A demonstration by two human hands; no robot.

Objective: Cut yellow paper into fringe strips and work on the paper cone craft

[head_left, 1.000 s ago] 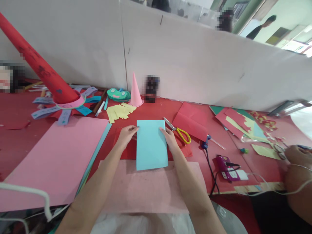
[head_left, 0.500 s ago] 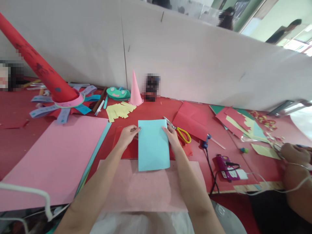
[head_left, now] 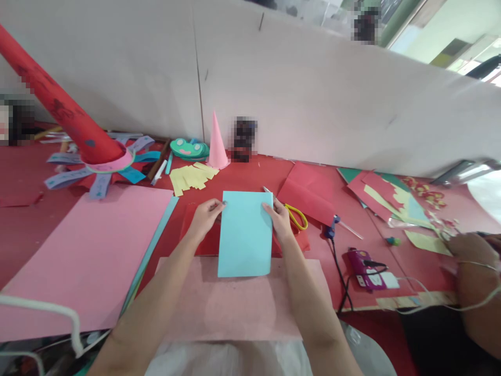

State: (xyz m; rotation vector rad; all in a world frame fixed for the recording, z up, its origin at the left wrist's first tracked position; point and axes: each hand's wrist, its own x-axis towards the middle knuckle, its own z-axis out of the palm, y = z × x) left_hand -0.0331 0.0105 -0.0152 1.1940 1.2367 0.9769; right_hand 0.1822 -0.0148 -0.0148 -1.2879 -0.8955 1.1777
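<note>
A light blue paper sheet (head_left: 245, 235) lies upright in front of me, over a red sheet (head_left: 203, 240) and a pale pink sheet (head_left: 235, 305). My left hand (head_left: 205, 219) pinches the blue sheet's upper left edge. My right hand (head_left: 281, 220) grips its upper right corner, which lifts slightly off the table. Yellow-handled scissors (head_left: 295, 215) lie just right of my right hand, partly hidden behind it.
A large pink sheet (head_left: 86, 250) lies at the left. A red cone with paper strips (head_left: 78, 125), a small pink cone (head_left: 216, 142), yellow strips (head_left: 191, 178) and a green frog cutout (head_left: 190, 150) sit along the white partition. A purple device (head_left: 366, 267) with cables and another person's hand (head_left: 469, 250) are at the right.
My right hand has slid up to the blue sheet's upper right corner and raised it, covering more of the scissors. The sheet has tilted slightly. My left hand stays put.
</note>
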